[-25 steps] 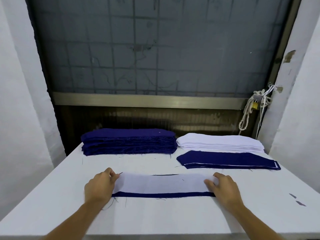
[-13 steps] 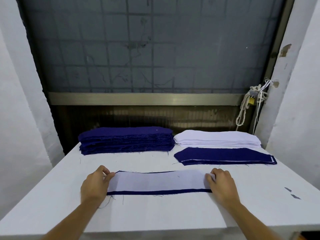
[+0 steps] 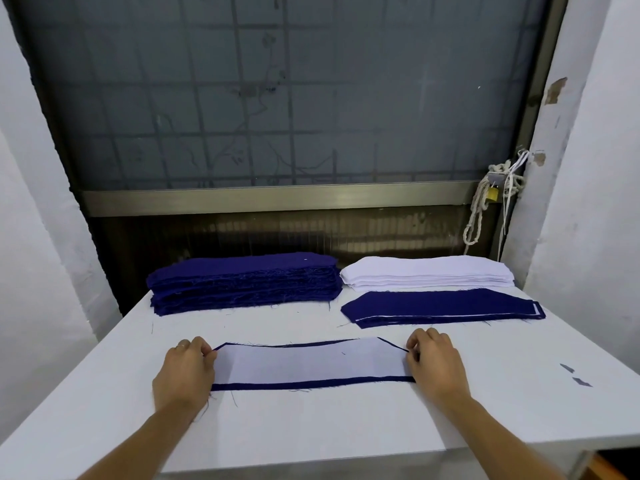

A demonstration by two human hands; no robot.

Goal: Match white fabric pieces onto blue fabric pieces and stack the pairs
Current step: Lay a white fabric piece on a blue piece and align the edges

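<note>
**As white lies on blue, my two hands pinch its ends**

Where the white table [image 3: 311,431] runs nearest me, my forearms reach out over it. My left hand [image 3: 185,370] has its fingers curled in at the left end of a long white fabric piece [image 3: 308,363] with slanted corners, thumb and fingertips pinching that end. My right hand [image 3: 437,363] does likewise at the right end, knuckles up.

The white fabric piece lies flat on a long dark blue fabric piece [image 3: 311,383] of the same shape. A blue strip shows along the near edge and only a thin blue line along the far one. Whether my fingers catch the blue layer too, I cannot tell.

Off to the right, well apart from my right hand, lie two small grey scraps [image 3: 575,375]. Farther on, right of centre, is a low pile of paired pieces [image 3: 440,306], blue on top with a white edge showing along its near side. Behind it sits a stack of white fabric pieces [image 3: 426,271]. Just beside that on the left is a taller stack of dark blue fabric pieces [image 3: 246,282] with frayed edges.

Beyond the table stand a brushed metal rail [image 3: 270,199] and a frosted window with a grid [image 3: 277,98]. A knotted white rope [image 3: 478,216] hangs at the right.
</note>
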